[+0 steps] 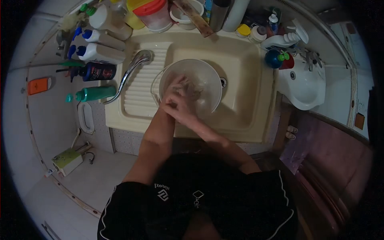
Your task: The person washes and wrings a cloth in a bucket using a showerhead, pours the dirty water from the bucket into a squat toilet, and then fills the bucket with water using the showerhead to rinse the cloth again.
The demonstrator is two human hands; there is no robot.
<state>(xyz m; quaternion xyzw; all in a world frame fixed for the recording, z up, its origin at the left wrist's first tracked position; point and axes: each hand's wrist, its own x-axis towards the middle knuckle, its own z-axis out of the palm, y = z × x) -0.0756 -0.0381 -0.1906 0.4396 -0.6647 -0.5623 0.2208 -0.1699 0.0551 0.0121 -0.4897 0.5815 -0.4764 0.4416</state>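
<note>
A white bucket (218, 76) with a wire handle stands in the beige sink (244, 96), and cloudy water shows inside it. My left hand (176, 83) reaches down into the bucket near its left wall, fingers apparently stretched out and partly blurred. Across my left wrist lies my right hand (180, 105), its fingers curled round the wrist at the bucket's near side. Both forearms look wet. Whether anything lies under the water below my hands I cannot make out.
A chrome faucet (132, 72) arches over the ribbed drainboard (145, 90) on the left. Several bottles, including a green bottle (96, 93), line the left edge. A red-lidded tub (154, 16) and a wooden board (194, 18) sit behind. A washbasin (306, 90) is at right.
</note>
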